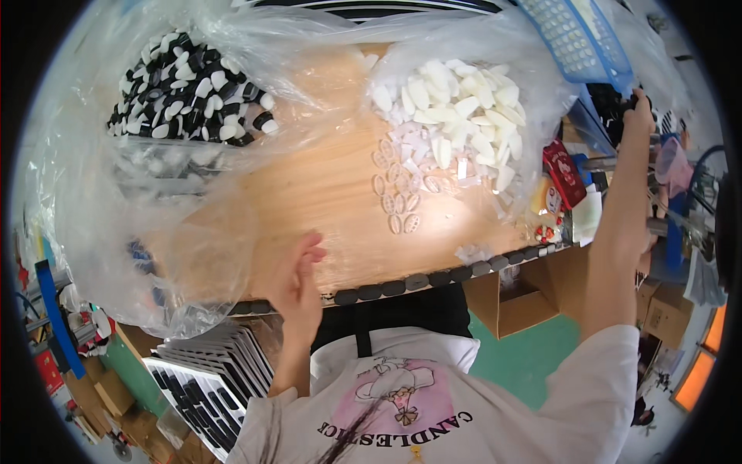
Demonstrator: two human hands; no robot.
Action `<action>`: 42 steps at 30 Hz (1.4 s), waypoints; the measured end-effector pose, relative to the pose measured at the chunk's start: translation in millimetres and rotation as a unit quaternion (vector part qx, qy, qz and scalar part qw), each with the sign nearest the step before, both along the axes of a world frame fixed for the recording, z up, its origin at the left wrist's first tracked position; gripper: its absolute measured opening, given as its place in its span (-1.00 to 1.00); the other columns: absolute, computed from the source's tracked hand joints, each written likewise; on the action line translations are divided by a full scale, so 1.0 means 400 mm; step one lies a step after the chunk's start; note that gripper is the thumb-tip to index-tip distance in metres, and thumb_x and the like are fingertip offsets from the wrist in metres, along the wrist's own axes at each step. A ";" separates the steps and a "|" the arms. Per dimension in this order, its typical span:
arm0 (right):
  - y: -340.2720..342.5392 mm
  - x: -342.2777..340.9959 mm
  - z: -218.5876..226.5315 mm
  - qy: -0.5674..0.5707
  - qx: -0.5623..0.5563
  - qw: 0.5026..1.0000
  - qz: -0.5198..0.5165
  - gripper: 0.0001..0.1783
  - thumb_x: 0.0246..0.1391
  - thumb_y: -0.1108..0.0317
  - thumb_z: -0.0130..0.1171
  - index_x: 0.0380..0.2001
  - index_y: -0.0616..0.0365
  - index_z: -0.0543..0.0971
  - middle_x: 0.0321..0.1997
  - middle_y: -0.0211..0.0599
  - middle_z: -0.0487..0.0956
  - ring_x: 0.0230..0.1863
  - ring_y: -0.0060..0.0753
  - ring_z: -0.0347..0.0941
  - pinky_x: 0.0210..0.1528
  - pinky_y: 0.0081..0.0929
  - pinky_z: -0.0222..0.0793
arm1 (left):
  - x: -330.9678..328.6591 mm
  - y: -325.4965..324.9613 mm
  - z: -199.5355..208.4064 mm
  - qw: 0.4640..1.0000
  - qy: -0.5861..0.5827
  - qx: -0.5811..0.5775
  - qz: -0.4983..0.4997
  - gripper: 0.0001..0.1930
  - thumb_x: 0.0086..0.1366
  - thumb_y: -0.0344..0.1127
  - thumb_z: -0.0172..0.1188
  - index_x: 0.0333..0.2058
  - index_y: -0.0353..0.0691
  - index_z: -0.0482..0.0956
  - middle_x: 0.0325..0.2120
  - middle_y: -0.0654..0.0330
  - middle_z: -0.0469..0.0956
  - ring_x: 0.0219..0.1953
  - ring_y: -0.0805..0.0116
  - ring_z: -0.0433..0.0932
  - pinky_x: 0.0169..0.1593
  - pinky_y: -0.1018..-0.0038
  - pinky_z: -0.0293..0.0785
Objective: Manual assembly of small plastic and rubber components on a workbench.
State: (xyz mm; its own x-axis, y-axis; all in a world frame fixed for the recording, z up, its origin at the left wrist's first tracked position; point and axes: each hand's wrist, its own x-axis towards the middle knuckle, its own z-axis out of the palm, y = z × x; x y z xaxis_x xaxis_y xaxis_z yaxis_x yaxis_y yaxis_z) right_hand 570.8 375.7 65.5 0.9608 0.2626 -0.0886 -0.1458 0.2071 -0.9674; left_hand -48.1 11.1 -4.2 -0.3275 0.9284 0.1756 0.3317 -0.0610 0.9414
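Note:
My left hand (297, 274) hovers at the table's front edge, its fingers loosely stretched with nothing in them. Far out to the right, my right hand (638, 116) is closed around something dark, too small to make out, beside black items (607, 104) under a blue perforated basket (576, 39). On the wooden table (309, 170) lie clear oval rings (398, 203) in a loose group. Behind them is a pile of cream-white oval pieces (464, 100). A heap of black and white oval pieces (193, 93) sits at the far left.
Clear plastic sheeting (93, 193) drapes over the table's left side. Black oval pieces (417, 281) line the front edge. A red packet (564, 174) lies at right. Below are a cardboard box (518, 305) and, at left, stacked white boards (205, 379) bearing black pieces.

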 end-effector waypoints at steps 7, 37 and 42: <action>-0.425 -0.683 0.008 -0.178 -0.012 0.935 0.308 -0.81 -0.11 0.39 0.37 -0.41 0.10 0.55 -0.57 -0.43 0.46 -0.65 -0.60 0.31 -0.56 -0.59 0.26 | 0.106 0.021 -0.066 0.993 -0.014 -0.051 -0.103 -0.74 0.41 -0.47 0.03 0.01 -0.34 0.56 -0.13 0.00 0.61 -0.17 0.29 0.59 -0.13 0.50 0.48; -0.514 -0.865 -0.280 -0.489 -0.191 0.745 0.411 -0.76 -0.05 0.41 0.29 -0.25 0.18 0.60 -0.33 -0.24 0.62 -0.26 -0.22 0.49 -0.22 -0.31 0.44 | 0.108 0.139 0.011 0.975 0.062 -0.139 -0.163 -0.82 0.35 -0.43 0.14 -0.17 -0.32 0.67 -0.29 0.13 0.68 -0.22 0.41 0.60 -0.08 0.51 0.47; -0.583 -0.868 -0.215 -0.489 -0.086 0.732 0.466 -0.75 -0.07 0.53 0.23 -0.23 0.17 0.62 -0.33 -0.25 0.62 -0.29 -0.27 0.52 -0.22 -0.44 0.43 | 0.160 0.155 0.014 0.986 -0.069 -0.080 -0.128 -0.75 0.26 -0.53 0.23 -0.07 -0.28 0.65 -0.22 0.15 0.66 -0.32 0.44 0.57 -0.16 0.54 0.51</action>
